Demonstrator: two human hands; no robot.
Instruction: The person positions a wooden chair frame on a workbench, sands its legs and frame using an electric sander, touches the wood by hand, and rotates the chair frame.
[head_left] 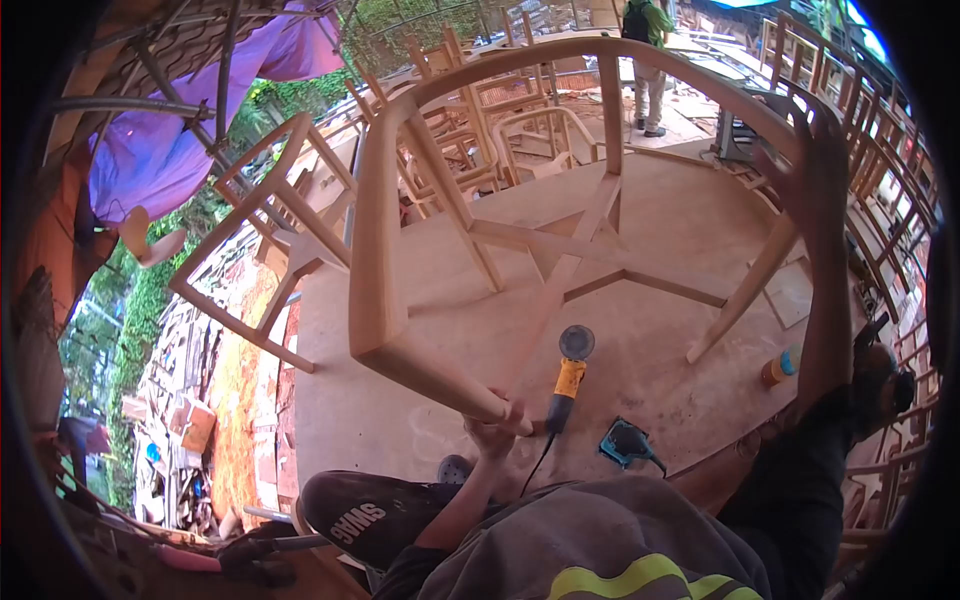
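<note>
A bare wooden chair frame (376,240), with a curved rail and crossed stretchers, stands tilted on the plywood tabletop (450,335). My left hand (490,430) is closed around the near end of its rail. High on the right, my right hand (812,175) wraps the far part of the same rail, fingers over the top and thumb below. Between my hands lies a yellow and black angle grinder (567,380) with a round grey disc, its cord trailing toward me. A teal palm sander (626,443) rests beside it.
Another chair frame (245,215) stands at the left edge. An orange and teal container (780,367) sits at the right. More chair frames (545,135) are behind, others (870,150) stacked right. A person in green (650,60) stands at the back.
</note>
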